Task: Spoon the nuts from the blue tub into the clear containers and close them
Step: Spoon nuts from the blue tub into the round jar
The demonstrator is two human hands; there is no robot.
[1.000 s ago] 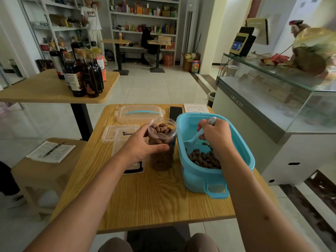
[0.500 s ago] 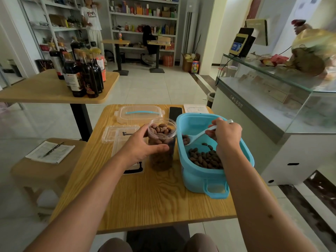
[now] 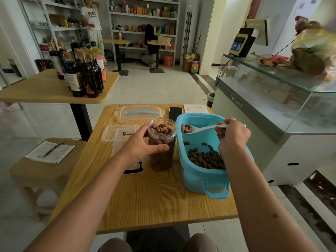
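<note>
Nuts [image 3: 186, 128] sit in the spoon [image 3: 200, 129], held level by the right hand [image 3: 233, 137], handle pointing right; the jar [image 3: 161, 142], gripped by the left hand [image 3: 141, 144], stands just left of the bowl.

Both forearms are bare, and the knees [image 3: 116, 245] wear brownish-grey fabric.

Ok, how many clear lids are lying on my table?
2: one lid with a blue handle at the table's far edge, and a flat lid nearer, behind the left hand. More may be hidden.
</note>
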